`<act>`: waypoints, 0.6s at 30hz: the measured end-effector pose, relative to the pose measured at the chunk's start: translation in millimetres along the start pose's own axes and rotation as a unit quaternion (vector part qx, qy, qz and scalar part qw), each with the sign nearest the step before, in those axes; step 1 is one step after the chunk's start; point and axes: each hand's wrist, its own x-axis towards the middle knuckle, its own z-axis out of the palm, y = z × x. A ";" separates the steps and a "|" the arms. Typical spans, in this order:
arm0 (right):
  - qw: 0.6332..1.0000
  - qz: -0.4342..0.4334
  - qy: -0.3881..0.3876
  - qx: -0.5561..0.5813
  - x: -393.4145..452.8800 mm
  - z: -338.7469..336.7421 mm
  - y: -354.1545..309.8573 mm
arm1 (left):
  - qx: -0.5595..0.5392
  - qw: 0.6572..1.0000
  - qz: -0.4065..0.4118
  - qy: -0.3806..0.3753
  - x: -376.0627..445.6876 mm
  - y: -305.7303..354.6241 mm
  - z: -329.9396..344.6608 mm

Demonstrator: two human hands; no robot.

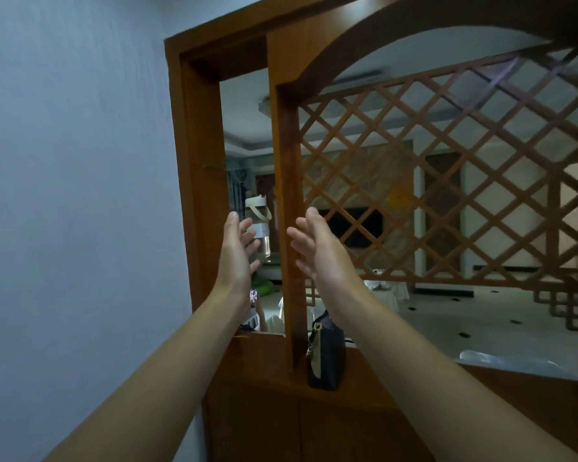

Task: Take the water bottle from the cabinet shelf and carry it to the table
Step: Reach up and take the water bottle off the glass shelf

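One water bottle point(258, 225), label unreadable

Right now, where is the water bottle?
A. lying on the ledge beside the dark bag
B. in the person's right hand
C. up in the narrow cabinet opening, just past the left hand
C. The water bottle stands upright in the narrow opening behind the open left hand; the right hand holds nothing.

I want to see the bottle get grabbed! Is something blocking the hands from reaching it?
Partly. The left hand has an open path to the water bottle in the narrow opening. The right hand is in front of the wooden post, which stands just right of the bottle, so it must come around it.
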 end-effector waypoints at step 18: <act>0.998 0.031 -0.036 0.046 184.7 65.8 120.4 | 0.007 0.999 -0.036 0.008 172.2 -111.7 -52.8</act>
